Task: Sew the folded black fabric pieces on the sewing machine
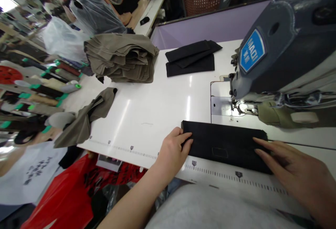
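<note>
A folded black fabric piece [231,147] with a small rectangle sewn or marked on it lies flat on the white table at its front edge. My left hand [174,148] pinches its left end between thumb and fingers. At the right end, my right hand [291,167] grips the fabric's edge the same way. Just beyond the cloth is the sewing machine's presser foot and needle area [236,107]. Olive fabric [278,115] rests beside it, under the machine arm.
The sewing machine head [283,43] overhangs the right side. Black folded pieces [191,59] and a stack of olive-brown fabric [123,57] sit toward the back. A loose olive piece [86,119] hangs over the left edge, near thread spools [47,89]. A printed ruler [147,154] runs along the front.
</note>
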Available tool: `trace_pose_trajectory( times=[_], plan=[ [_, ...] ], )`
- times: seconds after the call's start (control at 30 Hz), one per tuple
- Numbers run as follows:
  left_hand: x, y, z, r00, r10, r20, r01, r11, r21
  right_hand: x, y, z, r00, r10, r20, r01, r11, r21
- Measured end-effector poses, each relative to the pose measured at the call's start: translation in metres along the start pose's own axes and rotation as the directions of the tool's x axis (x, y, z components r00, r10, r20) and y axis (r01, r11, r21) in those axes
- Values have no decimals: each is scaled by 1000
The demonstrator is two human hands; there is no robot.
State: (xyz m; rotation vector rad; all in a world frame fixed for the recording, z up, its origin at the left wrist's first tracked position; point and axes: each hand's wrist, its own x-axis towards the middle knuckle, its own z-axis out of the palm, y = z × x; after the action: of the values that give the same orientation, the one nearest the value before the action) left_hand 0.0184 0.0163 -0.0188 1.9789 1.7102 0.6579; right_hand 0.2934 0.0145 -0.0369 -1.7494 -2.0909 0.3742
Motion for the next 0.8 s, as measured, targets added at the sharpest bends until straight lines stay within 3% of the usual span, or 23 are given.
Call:
trace_pose_trajectory(
  times=[0.17, 0.27, 0.37, 0.43, 0.53, 0.6, 0.8],
  plan=[
    [4, -1, -2, 996, 81, -29, -75, 981, 179, 6, -9, -6, 996, -86, 22, 87, 994, -72],
    [8, 2, -5, 969, 247, -34, -220, 911, 349, 8, -18, -11, 994, -99, 48, 108, 962, -252],
    [14, 10, -5, 881, 434, 191, -474, 789, 391, 13, -29, -12, 980, -191, 50, 195, 890, -412],
    [17, 18, -2, 831, 446, 332, -551, 737, 391, 16, -35, -9, 942, -331, 50, 320, 848, -422],
    [18, 30, 8, 868, 379, 321, -492, 745, 451, 21, -40, 1, 840, -541, 31, 524, 796, -302],
    [16, 36, 15, 894, 364, 263, -448, 757, 475, 22, -41, 9, 805, -593, 16, 581, 782, -227],
    [11, 32, 32, 937, 302, 175, -349, 814, 465, 16, -43, 26, 839, -544, 7, 535, 822, -196]
  ],
)
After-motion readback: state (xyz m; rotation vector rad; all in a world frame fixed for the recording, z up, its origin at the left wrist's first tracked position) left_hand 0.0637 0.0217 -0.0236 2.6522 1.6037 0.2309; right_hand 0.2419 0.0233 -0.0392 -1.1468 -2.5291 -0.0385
